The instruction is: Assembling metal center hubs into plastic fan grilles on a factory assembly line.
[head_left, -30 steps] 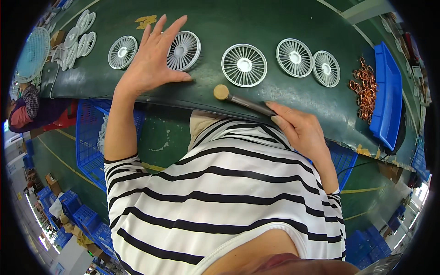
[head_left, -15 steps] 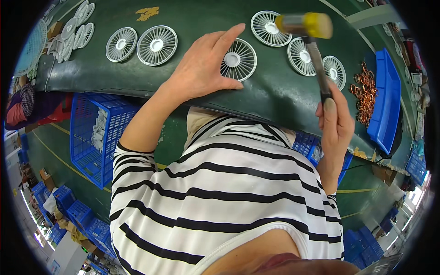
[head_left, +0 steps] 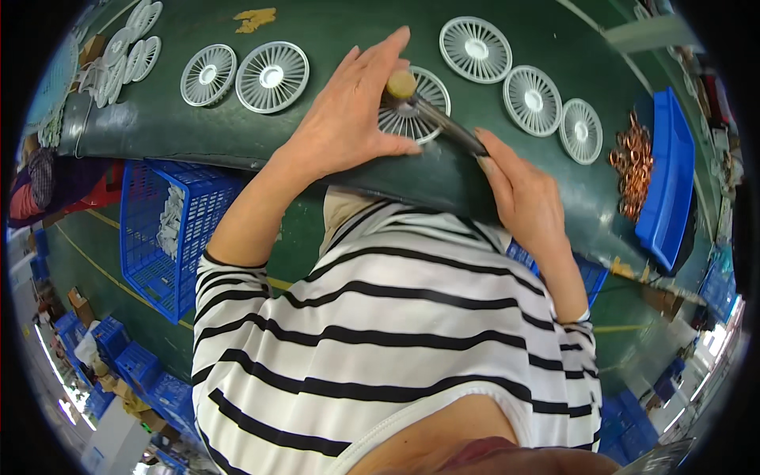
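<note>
A white spoked disc (head_left: pixel 434 87) lies flat on the green table, close to its front edge. Around the left side of its rim curves my left hand (head_left: pixel 340 115), thumb at the near side and fingers at the far side, steadying it. In my right hand (head_left: pixel 526 190) is the handle of a mallet (head_left: pixel 402 84). Its yellowish head is over the disc's centre, hiding the hub; I cannot tell if it touches. Two more spoked discs (head_left: pixel 271 77) rest left of my left hand. Three others (head_left: pixel 532 100) lie in a slanting row at the right.
Copper-coloured rings (head_left: pixel 632 170) are heaped at the right beside a long blue tray (head_left: pixel 666 182). More white discs (head_left: pixel 127 59) cluster at the table's far left. Below the front edge stands a blue plastic crate (head_left: pixel 162 261) with white pieces inside.
My right hand has swung the mallet left and down, from above the right-hand discs to the disc by my left hand. My left hand has stayed around that disc.
</note>
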A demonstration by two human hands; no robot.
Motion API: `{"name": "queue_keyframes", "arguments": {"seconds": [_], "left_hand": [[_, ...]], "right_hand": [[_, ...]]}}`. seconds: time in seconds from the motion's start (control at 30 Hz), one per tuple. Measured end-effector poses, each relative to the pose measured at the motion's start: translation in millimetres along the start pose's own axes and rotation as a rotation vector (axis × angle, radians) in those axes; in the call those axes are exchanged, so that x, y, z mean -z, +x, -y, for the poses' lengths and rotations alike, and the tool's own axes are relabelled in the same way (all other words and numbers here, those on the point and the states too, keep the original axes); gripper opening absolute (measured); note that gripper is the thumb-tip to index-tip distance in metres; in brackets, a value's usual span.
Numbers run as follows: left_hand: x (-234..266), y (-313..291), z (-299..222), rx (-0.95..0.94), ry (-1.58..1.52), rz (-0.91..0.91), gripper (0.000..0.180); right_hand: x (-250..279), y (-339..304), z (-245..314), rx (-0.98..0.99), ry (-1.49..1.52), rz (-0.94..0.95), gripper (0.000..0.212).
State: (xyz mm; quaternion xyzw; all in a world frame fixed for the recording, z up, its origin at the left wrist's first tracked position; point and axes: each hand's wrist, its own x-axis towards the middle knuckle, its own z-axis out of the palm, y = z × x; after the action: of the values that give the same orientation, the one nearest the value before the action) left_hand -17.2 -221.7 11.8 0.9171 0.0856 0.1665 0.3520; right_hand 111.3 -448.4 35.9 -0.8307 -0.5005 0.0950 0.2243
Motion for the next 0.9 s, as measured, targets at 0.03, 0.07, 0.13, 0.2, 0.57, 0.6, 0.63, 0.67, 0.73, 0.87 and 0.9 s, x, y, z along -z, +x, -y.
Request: {"name": "queue_keyframes", "arguments": {"seconds": [0.03, 0.07, 0.13, 0.2, 0.57, 0.6, 0.63, 0.67, 0.73, 0.87, 0.9], "left_hand": [[10, 1, 4, -0.053, 0.121, -0.036, 0.113], [19, -3, 7, -0.108, 0.234, -0.058, 0.113], [49, -15, 20, -0.141, 0.319, -0.161, 0.111], [73, -30, 32, 0.055, 0.441, -0.168, 0.112], [21, -40, 19, 0.071, 0.059, -0.224, 0.105], [14, -40, 19, 0.064, 0.071, -0.237, 0.106], [8, -42, 20, 0.057, 0.084, -0.250, 0.107], [4, -40, 19, 0.063, 0.066, -0.269, 0.109], [4, -36, 18, 0.084, 0.006, -0.262, 0.110], [4, -41, 22, 0.180, -0.040, -0.280, 0.114], [5, -43, 21, 0.206, -0.047, -0.279, 0.115]], "right_hand": [[2, 4, 0, -0.026, -0.033, 0.038, 0.031], [4, 1, -4, 0.013, 0.045, 0.003, 0.032], [6, -6, -7, 0.071, 0.155, 0.007, 0.032], [11, -14, 0, 0.100, 0.244, 0.151, 0.033], [21, 4, 10, -0.023, 0.328, -0.039, 0.032], [22, 4, 14, 0.008, 0.396, -0.069, 0.032], [21, 5, 18, 0.040, 0.464, -0.098, 0.032], [18, 5, 19, 0.098, 0.361, -0.106, 0.032], [-8, 9, 14, 0.172, 0.261, -0.074, 0.031], [-3, 19, 19, 0.131, 0.197, 0.015, 0.034], [4, 23, 25, 0.132, 0.280, -0.009, 0.038]]}}
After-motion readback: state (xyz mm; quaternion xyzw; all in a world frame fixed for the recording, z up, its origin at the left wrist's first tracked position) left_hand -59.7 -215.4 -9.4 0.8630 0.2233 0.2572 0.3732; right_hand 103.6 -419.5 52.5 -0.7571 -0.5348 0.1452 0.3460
